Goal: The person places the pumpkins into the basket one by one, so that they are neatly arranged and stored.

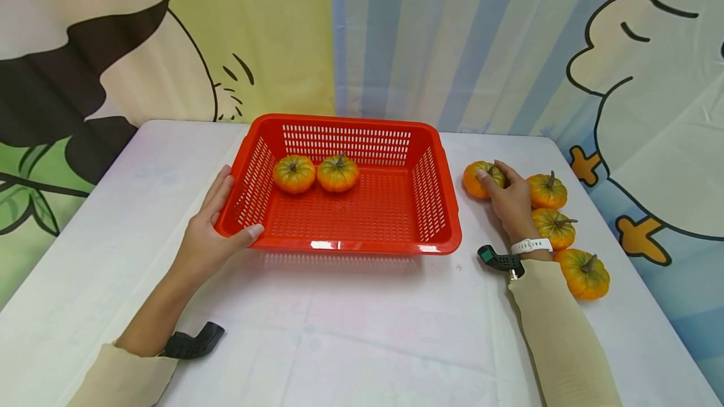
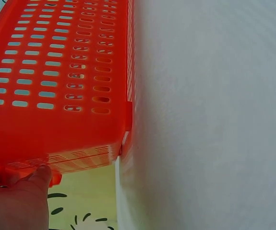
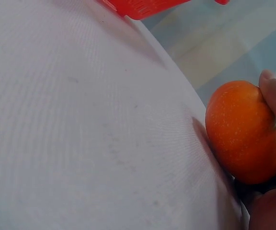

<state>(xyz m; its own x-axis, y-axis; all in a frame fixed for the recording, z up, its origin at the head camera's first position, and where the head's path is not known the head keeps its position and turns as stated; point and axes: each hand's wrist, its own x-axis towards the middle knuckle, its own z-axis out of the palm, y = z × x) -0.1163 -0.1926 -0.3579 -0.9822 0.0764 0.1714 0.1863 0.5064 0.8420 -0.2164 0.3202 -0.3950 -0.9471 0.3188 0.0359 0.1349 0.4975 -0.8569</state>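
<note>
A red plastic basket [image 1: 334, 247] with slotted walls stands on the table, with two small orange-yellow pumpkins [image 1: 337, 173] side by side towards its left. My left hand [image 1: 210, 231] holds its front left corner, thumb over the rim and fingers along the outer left wall. In the left wrist view, part of that hand [image 2: 27, 199] shows against the basket's red wall [image 2: 56, 129]. Right of the basket, my right hand [image 1: 511, 200] grips another small pumpkin [image 1: 476, 179] between thumb and fingers. The right wrist view shows this pumpkin's smooth orange side [image 3: 243, 132], close to the tabletop.
Three more pumpkins, a far one [image 1: 546, 191], a middle one [image 1: 554, 228] and a near one [image 1: 584, 274], lie in a row beside my right wrist. A white cloth covers the table [image 1: 351, 331]. A printed cartoon curtain [image 1: 441, 36] hangs behind it.
</note>
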